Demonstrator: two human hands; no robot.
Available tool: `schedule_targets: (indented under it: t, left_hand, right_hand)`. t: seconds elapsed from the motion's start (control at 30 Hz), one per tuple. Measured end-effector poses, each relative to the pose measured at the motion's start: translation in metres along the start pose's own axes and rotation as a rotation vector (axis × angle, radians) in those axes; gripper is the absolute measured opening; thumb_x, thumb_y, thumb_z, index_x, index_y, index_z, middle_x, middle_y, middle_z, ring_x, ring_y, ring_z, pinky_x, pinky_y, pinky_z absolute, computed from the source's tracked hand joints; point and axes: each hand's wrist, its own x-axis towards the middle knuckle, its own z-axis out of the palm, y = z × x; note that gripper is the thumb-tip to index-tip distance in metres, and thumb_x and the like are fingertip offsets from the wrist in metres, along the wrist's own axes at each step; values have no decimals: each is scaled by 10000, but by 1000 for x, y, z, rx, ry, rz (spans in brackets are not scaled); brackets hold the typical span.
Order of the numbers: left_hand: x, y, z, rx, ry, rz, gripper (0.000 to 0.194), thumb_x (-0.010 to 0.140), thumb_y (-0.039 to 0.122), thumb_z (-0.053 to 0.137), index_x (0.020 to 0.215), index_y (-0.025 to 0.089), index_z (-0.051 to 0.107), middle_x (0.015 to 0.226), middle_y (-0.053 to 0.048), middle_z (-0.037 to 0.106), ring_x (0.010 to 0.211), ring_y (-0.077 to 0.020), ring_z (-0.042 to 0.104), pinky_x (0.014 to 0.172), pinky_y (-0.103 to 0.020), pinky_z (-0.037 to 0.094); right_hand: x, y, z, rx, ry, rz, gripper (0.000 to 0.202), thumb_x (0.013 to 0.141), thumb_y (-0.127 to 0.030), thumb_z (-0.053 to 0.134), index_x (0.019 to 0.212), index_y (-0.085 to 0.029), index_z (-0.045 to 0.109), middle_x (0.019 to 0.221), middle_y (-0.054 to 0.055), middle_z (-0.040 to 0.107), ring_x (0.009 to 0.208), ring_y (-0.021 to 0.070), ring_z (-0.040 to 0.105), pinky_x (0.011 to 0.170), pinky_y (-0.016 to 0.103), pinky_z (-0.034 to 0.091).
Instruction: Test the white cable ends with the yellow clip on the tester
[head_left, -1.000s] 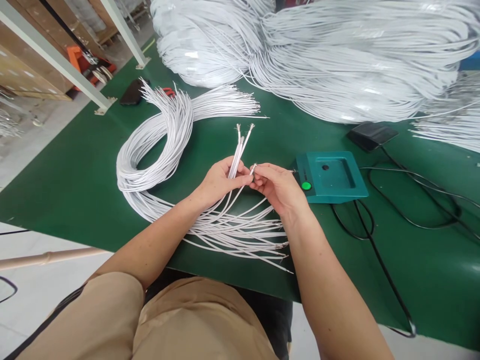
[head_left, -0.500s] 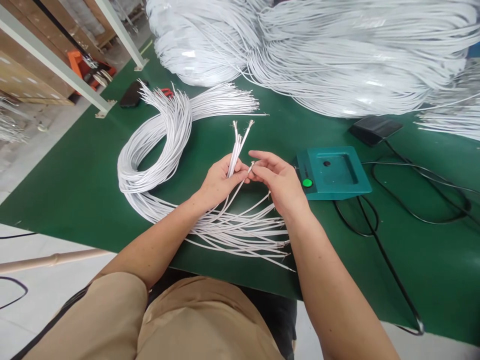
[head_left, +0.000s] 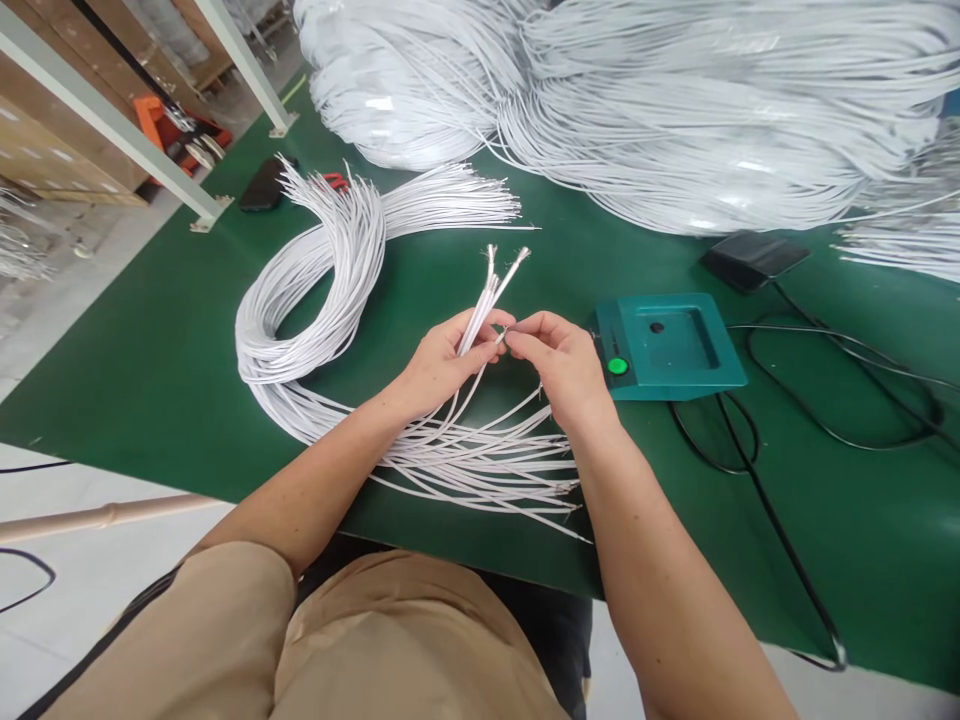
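Note:
My left hand (head_left: pixel 450 358) is closed round several white cables (head_left: pixel 477 318), whose frayed, stripped ends stick up above the fingers. Between its thumb and finger it also pinches a single cable (head_left: pixel 480 372) that rises from below. The fingertips of my right hand (head_left: pixel 559 355) are closed on the stripped end of that cable, close to the left thumb. Under both wrists lies a loose fan of white cables (head_left: pixel 480 460) with bare ends pointing right. They run back into a thick coiled bundle (head_left: pixel 300 300) on the left.
A teal device (head_left: pixel 675 340) with a green button sits right of my right hand, beside a black box (head_left: pixel 754 260) and black cords (head_left: pixel 780 520). Large heaps of white cable (head_left: pixel 675 120) fill the back of the green table (head_left: pixel 135 350). A dark object (head_left: pixel 262 187) lies at back left.
My right hand's raised fingers have closed down onto the cable end. The upright cables in my left hand have tilted to the right.

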Motion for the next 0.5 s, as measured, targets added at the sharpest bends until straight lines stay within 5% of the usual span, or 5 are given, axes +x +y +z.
schedule_targets:
  t: [0.27,0.5]
  left_hand:
    - [0,-2,-4,-12,46,-64,423,837,324,713,1241,211,665,854,-13,616,736,-89,556,651,-188,458]
    - [-2,-3,-2,62,49,-59,434,829,311,717,1250,214,678,841,-9,604,683,-74,515,637,-196,445]
  right_hand:
    - [-2,2,5,-66,-26,-42,181,734,-322,692,823,-170,651,787,7,686,736,144,642,767,315,520]
    - [-1,-1,3,2,-7,9,174,711,-309,731,751,-150,672,714,3,674,667,109,605,714,266,506]
